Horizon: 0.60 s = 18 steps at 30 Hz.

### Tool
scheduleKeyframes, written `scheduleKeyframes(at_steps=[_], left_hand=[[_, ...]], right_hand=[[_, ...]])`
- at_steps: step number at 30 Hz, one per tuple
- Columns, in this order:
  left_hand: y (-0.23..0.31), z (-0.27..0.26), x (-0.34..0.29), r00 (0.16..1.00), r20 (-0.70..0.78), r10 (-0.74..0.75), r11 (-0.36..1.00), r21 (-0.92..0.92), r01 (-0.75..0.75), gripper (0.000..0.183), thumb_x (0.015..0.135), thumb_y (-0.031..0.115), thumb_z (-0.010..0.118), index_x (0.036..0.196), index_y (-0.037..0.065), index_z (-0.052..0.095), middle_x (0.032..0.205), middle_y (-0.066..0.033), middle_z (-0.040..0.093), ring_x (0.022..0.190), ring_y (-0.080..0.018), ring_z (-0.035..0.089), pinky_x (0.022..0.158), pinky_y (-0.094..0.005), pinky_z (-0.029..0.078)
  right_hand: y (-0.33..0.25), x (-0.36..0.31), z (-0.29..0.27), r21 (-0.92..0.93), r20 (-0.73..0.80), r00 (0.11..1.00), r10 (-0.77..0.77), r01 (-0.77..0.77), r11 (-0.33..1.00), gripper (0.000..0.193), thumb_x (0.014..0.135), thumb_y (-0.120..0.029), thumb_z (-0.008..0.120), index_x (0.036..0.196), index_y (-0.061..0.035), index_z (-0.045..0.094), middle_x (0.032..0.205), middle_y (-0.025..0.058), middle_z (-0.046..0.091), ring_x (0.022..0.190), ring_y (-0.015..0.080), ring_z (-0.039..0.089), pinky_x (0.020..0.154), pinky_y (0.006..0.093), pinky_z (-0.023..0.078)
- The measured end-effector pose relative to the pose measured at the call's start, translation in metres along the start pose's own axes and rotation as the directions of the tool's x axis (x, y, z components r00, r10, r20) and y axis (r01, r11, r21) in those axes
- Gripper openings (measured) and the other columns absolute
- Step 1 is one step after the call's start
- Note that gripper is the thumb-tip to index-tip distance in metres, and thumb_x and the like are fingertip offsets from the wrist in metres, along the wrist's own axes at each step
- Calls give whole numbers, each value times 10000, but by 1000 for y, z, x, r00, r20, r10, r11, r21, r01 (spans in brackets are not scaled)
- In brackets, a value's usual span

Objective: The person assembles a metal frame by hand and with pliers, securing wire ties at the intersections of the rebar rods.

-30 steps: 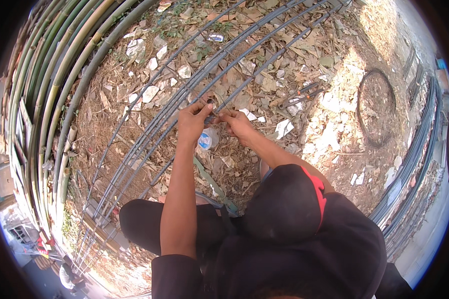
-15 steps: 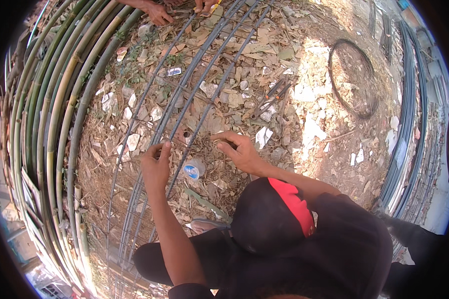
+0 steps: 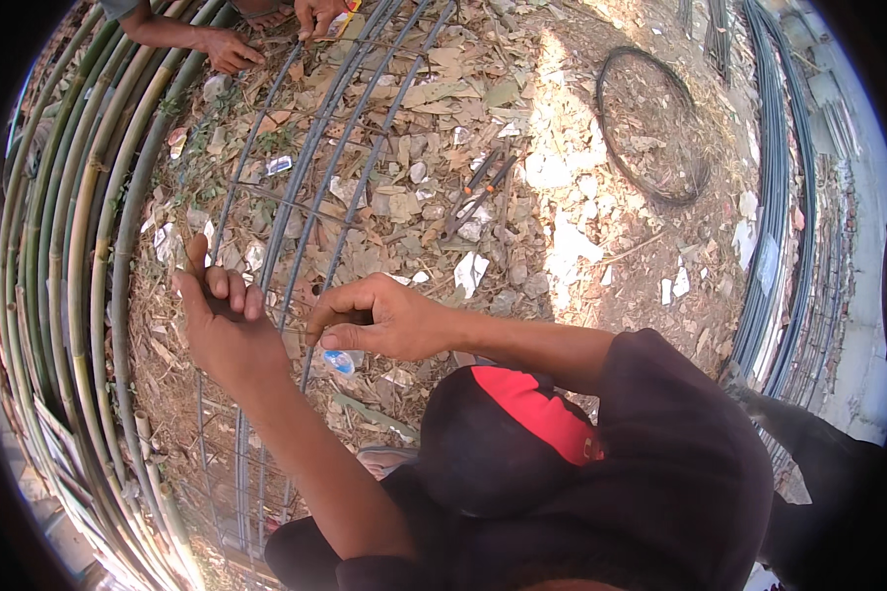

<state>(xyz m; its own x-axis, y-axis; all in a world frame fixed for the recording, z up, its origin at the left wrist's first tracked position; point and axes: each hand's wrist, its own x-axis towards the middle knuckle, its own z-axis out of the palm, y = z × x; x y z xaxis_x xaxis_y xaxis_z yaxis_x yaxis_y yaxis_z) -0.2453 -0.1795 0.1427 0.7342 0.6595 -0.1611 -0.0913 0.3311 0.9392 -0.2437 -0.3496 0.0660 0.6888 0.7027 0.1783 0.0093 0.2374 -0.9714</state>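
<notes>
Long grey steel bars (image 3: 296, 212) run from the far edge toward me, joined by thin crosswise rods into a cage-like frame. Over its left side is my left hand (image 3: 232, 330), thumb and index finger pressed together and the other fingers curled; anything in that pinch is too fine to make out. My right hand (image 3: 389, 315) hangs above the rightmost bar, fingertips bent down to the thumb in a pinch. What it holds there is also too thin to tell. A crushed clear plastic cup (image 3: 339, 362) with a blue mark lies just below my right fingers.
Bamboo poles (image 3: 89, 256) line the left side. A co-worker's hands (image 3: 232, 49) are at the far end of the bars. Pincers (image 3: 478, 192) with orange-banded handles, a dark wire coil (image 3: 606, 128) and bundled rods (image 3: 774, 197) lie rightward among leaves and stones.
Both my hands have moved left over the bars, the right one farther. My left hand has turned, its index finger now pointing up. The whole view has shifted somewhat.
</notes>
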Motion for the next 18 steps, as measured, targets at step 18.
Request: scheduleKeyframes(at_steps=[18], left_hand=[[40, -8, 7, 832, 550, 79, 971, -231, 60, 527, 1035, 448, 552, 1225, -26, 681, 792, -34, 683, 723, -121, 654, 634, -273, 545]], right_hand=[[-67, 42, -26, 845, 205, 968, -143, -102, 525, 395, 1111, -232, 388, 911, 7, 631, 494, -16, 494, 369, 85, 439, 340, 182, 343]])
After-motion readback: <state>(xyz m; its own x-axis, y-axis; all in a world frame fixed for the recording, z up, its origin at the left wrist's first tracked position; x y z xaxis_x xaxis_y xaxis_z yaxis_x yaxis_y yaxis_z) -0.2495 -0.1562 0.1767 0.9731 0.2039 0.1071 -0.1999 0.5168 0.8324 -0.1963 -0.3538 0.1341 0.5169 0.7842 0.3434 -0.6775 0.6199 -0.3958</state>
